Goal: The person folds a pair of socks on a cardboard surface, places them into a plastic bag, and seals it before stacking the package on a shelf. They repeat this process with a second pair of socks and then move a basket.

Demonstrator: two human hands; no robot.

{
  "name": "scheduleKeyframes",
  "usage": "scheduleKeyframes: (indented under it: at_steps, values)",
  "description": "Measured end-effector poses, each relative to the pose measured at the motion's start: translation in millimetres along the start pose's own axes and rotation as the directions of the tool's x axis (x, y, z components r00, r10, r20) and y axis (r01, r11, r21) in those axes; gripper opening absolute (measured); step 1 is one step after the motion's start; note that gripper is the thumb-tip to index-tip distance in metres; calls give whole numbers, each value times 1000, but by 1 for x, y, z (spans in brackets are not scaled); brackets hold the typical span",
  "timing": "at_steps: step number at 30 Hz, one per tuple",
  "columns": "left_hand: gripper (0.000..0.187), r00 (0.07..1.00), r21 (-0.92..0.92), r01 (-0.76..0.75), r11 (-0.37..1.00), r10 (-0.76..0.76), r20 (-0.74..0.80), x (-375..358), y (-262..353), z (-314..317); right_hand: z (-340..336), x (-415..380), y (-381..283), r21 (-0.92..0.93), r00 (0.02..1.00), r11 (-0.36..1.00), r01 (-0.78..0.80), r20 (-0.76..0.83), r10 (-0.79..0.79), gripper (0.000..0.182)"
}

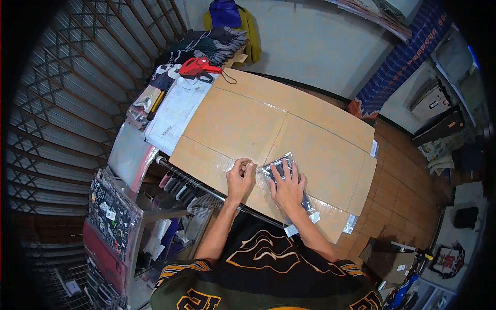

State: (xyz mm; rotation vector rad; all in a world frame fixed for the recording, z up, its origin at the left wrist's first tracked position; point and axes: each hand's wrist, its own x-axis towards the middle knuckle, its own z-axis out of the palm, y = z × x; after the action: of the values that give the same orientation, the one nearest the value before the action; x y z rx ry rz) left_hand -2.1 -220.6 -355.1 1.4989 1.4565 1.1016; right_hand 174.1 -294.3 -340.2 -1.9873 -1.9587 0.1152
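A dark folded item in a clear plastic bag (283, 164) lies on the flattened cardboard (248, 113), near its front edge. My right hand (288, 190) rests flat on the bag with its fingers spread. Just left of the bag, my left hand (241, 178) is closed, its thumb and fingers pinched together by the bag's left edge. What those fingertips hold is too small to make out. A white label or paper strip (292, 230) shows beneath my right forearm.
A red tape dispenser (197, 67) sits at the cardboard's far left corner, beside white packaged sheets (178, 106). Hanging clothes (181, 188) are below the table's front left edge. An open cardboard box (387, 261) stands on the floor at lower right.
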Motion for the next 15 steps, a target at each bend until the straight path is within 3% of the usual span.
scheduleKeyframes:
  at_steps: [5,15]
  values:
    - [19,999,-97,-26,995,22,-43,-2,-9,6,-2,1,-2,-33,1000,999,16,-9,-17,57]
    - [17,999,-71,0,997,-3,-32,-3,0,6,-1,2,-3,-62,1000,998,15,-3,-16,57]
